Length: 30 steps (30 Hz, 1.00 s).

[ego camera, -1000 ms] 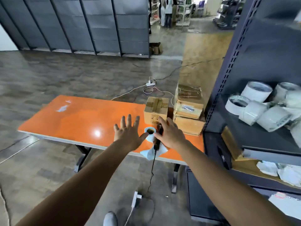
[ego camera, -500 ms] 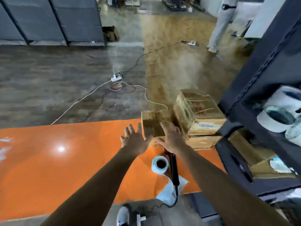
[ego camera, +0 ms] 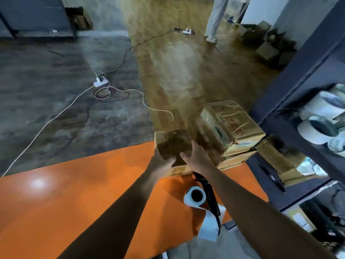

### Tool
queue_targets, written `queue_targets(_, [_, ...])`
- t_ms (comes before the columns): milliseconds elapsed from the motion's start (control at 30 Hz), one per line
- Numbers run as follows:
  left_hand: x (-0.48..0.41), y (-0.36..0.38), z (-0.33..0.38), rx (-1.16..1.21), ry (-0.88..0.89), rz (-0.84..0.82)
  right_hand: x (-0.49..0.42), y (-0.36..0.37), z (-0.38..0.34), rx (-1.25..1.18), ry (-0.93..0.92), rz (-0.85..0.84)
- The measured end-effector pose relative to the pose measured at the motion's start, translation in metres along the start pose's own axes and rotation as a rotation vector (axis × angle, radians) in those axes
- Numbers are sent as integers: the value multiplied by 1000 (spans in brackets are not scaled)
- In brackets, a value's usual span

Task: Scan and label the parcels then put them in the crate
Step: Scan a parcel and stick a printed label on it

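Note:
A small cardboard parcel [ego camera: 172,144] stands at the far edge of the orange table [ego camera: 74,193]. My left hand [ego camera: 161,163] grips its near left corner, thumb on the top. My right hand [ego camera: 196,156] holds its right side, with the fingers curled over the top edge. Just behind my hands a black handheld scanner [ego camera: 210,197] lies on the table with its cable trailing off the near edge. Beside the scanner stands a white label roll [ego camera: 195,196], its loose strip hanging over the table edge. No crate is in view.
A stack of larger cardboard boxes [ego camera: 229,128] sits right of the parcel, touching it. A dark metal shelf rack [ego camera: 298,81] on the right holds tape rolls [ego camera: 317,128]. A power strip [ego camera: 100,82] with cables lies on the floor beyond. A person's legs [ego camera: 214,19] stand far back.
My right hand let go of the scanner, and both hands reached forward and took hold of the small parcel. The view moved closer and tilted down.

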<state>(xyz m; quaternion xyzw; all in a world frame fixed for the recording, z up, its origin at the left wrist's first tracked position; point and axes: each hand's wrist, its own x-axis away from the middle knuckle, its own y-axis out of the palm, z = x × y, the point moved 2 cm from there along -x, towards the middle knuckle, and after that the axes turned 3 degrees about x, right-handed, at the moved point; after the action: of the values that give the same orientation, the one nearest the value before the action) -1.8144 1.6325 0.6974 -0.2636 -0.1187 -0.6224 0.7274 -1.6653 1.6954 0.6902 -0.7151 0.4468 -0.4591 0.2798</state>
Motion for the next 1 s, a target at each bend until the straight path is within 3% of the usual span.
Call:
queue_targets(200, [17, -24, -13, 62, -110, 156, 10, -5, -21, -90, -16, 22])
queue_targets(567, [96, -20, -23, 11, -74, 397, 55, -8, -25, -242, -259, -67])
queue_targets(1000, [147, -25, -62, 205, -121, 469, 108, 9, -20, -461, -162, -86])
